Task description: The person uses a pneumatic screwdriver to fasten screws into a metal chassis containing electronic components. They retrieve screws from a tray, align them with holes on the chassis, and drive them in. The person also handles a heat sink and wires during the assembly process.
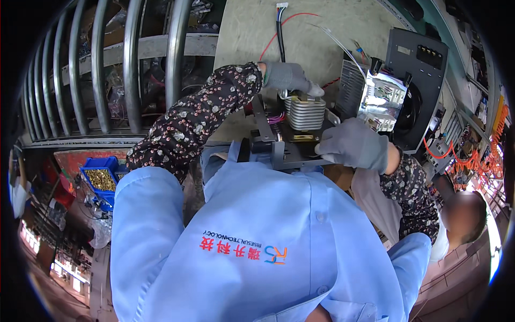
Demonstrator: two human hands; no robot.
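A silver finned metal block (305, 114) stands on a dark metal chassis (301, 153) close to my body. My left hand (289, 78), in a grey glove, reaches over the block's far end with bent fingers close together. Whatever lies under its fingertips is hidden. At the chassis's right near side is my right hand (357, 144), also gloved in grey, its fingers curled and pressed together. I cannot make out what they pinch. Thin purple wires (277, 118) run along the left of the block.
Beyond my right hand stand a shiny metal unit (383, 99) and an upright dark panel (416, 70) with a fan. A black cable (280, 32) and a red wire (289, 20) lie on the bench (241, 40). Metal rails (131, 59) line the left; below sits a blue bin (99, 174). Another person is at right.
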